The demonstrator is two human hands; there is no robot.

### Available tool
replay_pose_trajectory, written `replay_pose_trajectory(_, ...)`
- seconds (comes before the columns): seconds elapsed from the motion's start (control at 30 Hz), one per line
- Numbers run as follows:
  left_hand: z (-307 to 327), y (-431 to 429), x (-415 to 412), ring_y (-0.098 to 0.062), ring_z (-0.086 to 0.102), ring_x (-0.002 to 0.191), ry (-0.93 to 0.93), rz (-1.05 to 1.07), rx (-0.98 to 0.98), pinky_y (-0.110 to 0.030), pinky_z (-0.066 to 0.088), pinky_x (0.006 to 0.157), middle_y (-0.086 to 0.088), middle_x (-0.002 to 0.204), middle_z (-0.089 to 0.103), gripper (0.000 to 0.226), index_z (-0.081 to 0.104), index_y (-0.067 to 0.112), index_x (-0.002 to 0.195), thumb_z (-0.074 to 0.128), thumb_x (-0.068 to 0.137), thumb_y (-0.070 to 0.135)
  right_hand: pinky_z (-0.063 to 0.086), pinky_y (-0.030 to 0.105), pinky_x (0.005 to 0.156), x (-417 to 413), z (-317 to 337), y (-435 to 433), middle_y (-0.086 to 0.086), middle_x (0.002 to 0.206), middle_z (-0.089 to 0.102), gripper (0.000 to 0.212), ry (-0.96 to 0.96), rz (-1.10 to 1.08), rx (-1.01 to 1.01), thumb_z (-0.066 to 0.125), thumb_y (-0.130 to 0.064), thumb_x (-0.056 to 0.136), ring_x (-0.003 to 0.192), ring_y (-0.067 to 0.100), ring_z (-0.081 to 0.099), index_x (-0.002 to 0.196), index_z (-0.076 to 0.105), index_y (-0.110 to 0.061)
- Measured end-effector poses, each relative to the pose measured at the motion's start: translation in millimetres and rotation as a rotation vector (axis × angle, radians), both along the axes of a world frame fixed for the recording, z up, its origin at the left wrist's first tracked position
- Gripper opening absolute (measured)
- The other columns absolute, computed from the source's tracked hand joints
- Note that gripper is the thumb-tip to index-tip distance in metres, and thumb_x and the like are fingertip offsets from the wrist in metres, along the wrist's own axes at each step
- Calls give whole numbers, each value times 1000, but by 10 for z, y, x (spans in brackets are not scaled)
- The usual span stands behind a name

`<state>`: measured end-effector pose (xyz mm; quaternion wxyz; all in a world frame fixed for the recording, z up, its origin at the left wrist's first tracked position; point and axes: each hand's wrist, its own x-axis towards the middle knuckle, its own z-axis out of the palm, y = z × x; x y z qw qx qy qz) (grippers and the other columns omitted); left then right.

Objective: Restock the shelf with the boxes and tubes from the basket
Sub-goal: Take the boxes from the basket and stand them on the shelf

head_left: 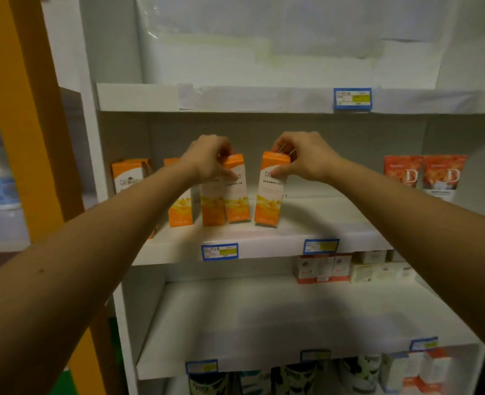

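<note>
Several tall orange-and-white boxes stand on the middle white shelf. My left hand grips the top of a pair of these boxes standing side by side. My right hand pinches the top of another orange-and-white box, which leans slightly and rests its base on the shelf just right of the pair. More of the same boxes stand further left, partly hidden by my left forearm. The basket is out of view.
Two red pouches marked "D" stand at the right of the same shelf. The shelf below holds small white-and-red boxes at its back right. Blue price tags line the shelf edges. An orange post stands left.
</note>
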<state>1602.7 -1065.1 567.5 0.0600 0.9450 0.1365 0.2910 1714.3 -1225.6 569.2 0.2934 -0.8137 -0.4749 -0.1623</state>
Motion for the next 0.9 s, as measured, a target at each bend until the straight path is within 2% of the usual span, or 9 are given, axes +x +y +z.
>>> replay_pose_trajectory(0.07, -40, 52, 90, -24, 55, 96, 2, 17, 27, -34, 46, 83, -13, 113, 62, 40, 60, 9, 107, 75, 73, 23, 49, 36, 91, 55, -1, 18, 9, 118, 63, 44, 0, -19, -3, 78, -21, 71, 104, 24, 59, 110, 60, -14)
replay_pose_trajectory(0.23, -120, 69, 230, -29, 41, 121, 27, 117, 229, -40, 32, 101, -9, 124, 56, 42, 55, 18, 122, 61, 84, 34, 49, 37, 92, 188, -4, 38, 11, 123, 59, 44, 61, -46, -22, 76, -17, 73, 110, 27, 57, 113, 57, -14)
replay_pose_trajectory(0.37, -149, 41, 241, -30, 34, 129, 63, 170, 377, -41, 27, 106, -11, 136, 45, 41, 51, 17, 130, 52, 90, 29, 47, 34, 90, 232, -25, 102, 12, 124, 58, 46, 94, -55, -5, 74, -15, 75, 112, 27, 56, 117, 54, -12)
replay_pose_trajectory(0.47, -158, 37, 240, -29, 34, 130, 76, 189, 397, -41, 27, 106, -11, 139, 44, 39, 52, 15, 129, 49, 91, 27, 45, 31, 86, 259, -50, 191, 12, 123, 56, 47, 145, -56, 36, 72, -12, 77, 112, 26, 55, 119, 49, -11)
replay_pose_trajectory(0.63, -189, 8, 157, -28, 26, 139, 81, 193, 368, -43, 22, 112, -11, 150, 32, 44, 44, 16, 135, 46, 93, 28, 44, 32, 92, 296, -179, 336, 13, 128, 53, 37, 124, -78, -2, 59, -11, 88, 117, 27, 53, 123, 47, -10)
replay_pose_trajectory(0.73, -199, -26, 63, -28, 24, 140, 73, 178, 332, -43, 21, 113, -10, 151, 31, 46, 43, 15, 136, 47, 92, 28, 37, 36, 104, 290, -237, 359, 12, 138, 45, 50, 38, -86, -97, 56, -12, 89, 128, 28, 44, 136, 39, -13)
replay_pose_trajectory(0.83, -210, -60, -39, -27, 25, 139, 76, 169, 330, -42, 22, 113, -10, 151, 32, 47, 41, 14, 136, 48, 92, 27, 21, 40, 115, 268, -275, 289, 12, 155, 22, 64, -13, -114, -145, 53, -17, 91, 142, 31, 22, 146, 21, -13)
replay_pose_trajectory(0.9, -231, -101, -106, -27, 28, 138, 58, 163, 337, -42, 24, 111, -10, 149, 34, 47, 42, 13, 136, 48, 91, 25, 17, 41, 117, 244, -310, 206, 10, 158, 12, 67, -23, -131, -115, 53, -19, 92, 145, 32, 13, 147, 17, -13)
